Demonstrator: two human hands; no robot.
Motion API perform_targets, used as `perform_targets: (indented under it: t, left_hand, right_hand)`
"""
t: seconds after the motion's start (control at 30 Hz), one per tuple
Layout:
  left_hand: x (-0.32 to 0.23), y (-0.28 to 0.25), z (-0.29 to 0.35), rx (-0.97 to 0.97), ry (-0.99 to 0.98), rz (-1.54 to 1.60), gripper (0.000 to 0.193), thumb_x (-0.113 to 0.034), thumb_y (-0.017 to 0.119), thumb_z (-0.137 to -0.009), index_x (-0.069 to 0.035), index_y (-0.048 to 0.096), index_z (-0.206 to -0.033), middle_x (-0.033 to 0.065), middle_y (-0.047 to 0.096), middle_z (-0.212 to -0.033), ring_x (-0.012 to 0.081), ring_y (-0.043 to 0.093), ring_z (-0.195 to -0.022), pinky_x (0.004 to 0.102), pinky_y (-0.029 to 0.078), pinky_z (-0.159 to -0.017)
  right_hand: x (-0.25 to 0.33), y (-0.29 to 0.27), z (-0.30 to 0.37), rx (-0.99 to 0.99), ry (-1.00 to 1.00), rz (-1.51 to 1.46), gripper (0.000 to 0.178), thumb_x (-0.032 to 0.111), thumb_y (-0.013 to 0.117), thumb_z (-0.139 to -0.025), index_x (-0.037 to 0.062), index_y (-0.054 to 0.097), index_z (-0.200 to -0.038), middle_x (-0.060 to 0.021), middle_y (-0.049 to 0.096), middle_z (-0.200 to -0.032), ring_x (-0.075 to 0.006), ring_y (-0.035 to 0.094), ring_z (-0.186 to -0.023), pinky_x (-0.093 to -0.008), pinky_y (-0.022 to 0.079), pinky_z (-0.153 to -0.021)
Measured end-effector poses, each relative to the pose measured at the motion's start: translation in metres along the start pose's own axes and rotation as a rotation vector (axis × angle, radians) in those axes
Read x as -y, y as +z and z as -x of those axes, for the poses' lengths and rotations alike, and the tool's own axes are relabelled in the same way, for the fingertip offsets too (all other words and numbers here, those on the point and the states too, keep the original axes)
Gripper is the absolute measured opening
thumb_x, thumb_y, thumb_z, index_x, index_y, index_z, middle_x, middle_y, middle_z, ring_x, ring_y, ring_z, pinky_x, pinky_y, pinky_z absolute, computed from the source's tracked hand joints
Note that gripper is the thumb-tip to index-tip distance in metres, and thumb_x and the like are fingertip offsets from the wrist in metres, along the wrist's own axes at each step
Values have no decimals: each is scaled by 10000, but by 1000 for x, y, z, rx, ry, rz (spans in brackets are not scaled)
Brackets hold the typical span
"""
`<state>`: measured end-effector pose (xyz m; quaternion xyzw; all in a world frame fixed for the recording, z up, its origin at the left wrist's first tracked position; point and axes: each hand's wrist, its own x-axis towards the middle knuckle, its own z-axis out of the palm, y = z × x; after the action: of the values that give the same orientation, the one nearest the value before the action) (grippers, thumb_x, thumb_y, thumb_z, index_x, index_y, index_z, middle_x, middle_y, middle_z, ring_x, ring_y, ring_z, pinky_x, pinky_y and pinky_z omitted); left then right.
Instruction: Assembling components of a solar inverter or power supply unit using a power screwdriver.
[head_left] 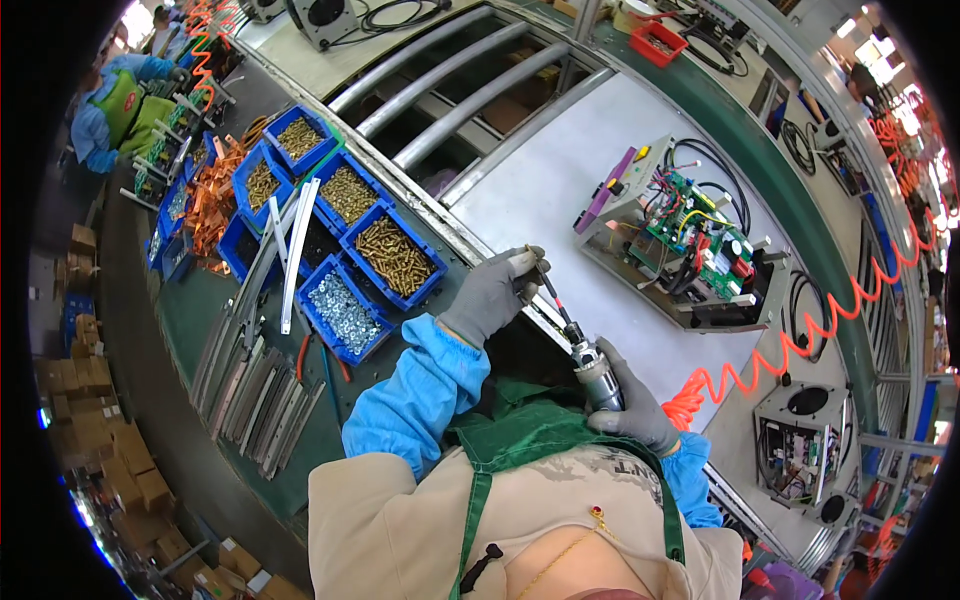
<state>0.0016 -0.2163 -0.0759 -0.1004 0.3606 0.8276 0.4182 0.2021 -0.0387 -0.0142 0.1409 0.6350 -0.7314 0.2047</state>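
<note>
Our right hand (632,402) grips the driver (598,380), our left hand (492,294) pinching its bit (557,302) just ahead; we seem to be readying the driver. The next move likely calls for releasing the bit, the opened chassis (690,245) lying ahead-right of our grip.

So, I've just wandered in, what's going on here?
A person in grey gloves is handling a power screwdriver. The right hand grips its body, while the fingers of the left hand close around the far end of its long bit; whether a screw is there too is hard to see. Ahead to the right, an open metal box with a green circuit board sits untouched. Blue bins of screws stand to the left.
</note>
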Motion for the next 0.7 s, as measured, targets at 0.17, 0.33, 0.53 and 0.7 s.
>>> perform_targets:
  t: [0.17, 0.33, 0.53, 0.7]
  left_hand:
    - [12, 2, -10, 106, -33, 88, 256, -208, 575, -928, -62, 580, -1137, 61, 619, -1026, 153, 582, -918, 231, 497, -730]
    - [18, 0, -15, 188, -43, 186, 258, -213, 560, -940, -45, 578, -1134, 77, 610, -1055, 163, 585, -916, 214, 525, -736]
    - [18, 5, -16, 186, -16, 155, 239, -185, 549, -941, -27, 576, -1119, 88, 612, -1047, 156, 597, -893, 205, 535, -709]
    - [15, 10, -20, 188, 13, 64, 238, -176, 539, -940, -11, 576, -1108, 101, 619, -1024, 149, 603, -866, 206, 534, -702]
  right_hand:
    - [6, 3, 6, -38, -10, -38, 1066, 164, 761, -639, 74, 144, -1504, -97, 485, -1219, -165, 495, -929, -289, 415, -846]
    - [8, 3, 11, -35, 25, -83, 1063, 146, 754, -644, 110, 138, -1510, -104, 488, -1213, -145, 512, -874, -281, 441, -792]
    - [4, 1, 12, -50, 5, -74, 1069, 157, 760, -644, 114, 135, -1511, -111, 489, -1214, -146, 514, -881, -281, 442, -794]
    - [1, -2, 9, -66, -36, -1, 1074, 160, 763, -640, 114, 135, -1511, -109, 495, -1205, -148, 523, -877, -283, 445, -792]
